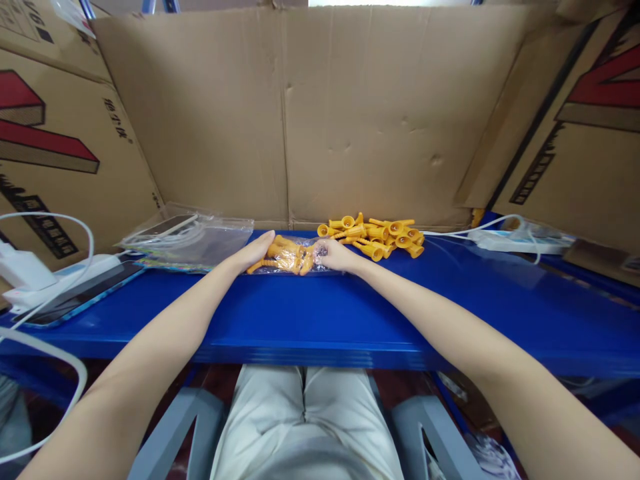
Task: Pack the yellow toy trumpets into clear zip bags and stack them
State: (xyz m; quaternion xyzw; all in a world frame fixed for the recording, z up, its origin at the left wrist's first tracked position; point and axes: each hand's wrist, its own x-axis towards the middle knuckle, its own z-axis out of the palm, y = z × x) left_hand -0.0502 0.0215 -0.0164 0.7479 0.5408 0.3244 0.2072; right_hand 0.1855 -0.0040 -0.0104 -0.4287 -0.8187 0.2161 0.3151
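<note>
On the blue table (320, 313) lies a clear plastic bag (290, 257) with several yellow plastic parts inside it. My left hand (255, 251) lies with its fingers stretched along the bag's left side, touching the parts through the film. My right hand (334, 255) pinches the bag's right end, fingers pressed together on the film. Just behind my right hand sits a loose pile of yellow plastic parts (377, 237), trumpet-shaped with round ends.
A stack of clear bags (193, 240) lies at the left. A tablet (75, 293), a white charger (20, 267) and cable sit further left. A white power strip (520, 240) lies at the right. Cardboard walls (320, 113) enclose the table's back and sides.
</note>
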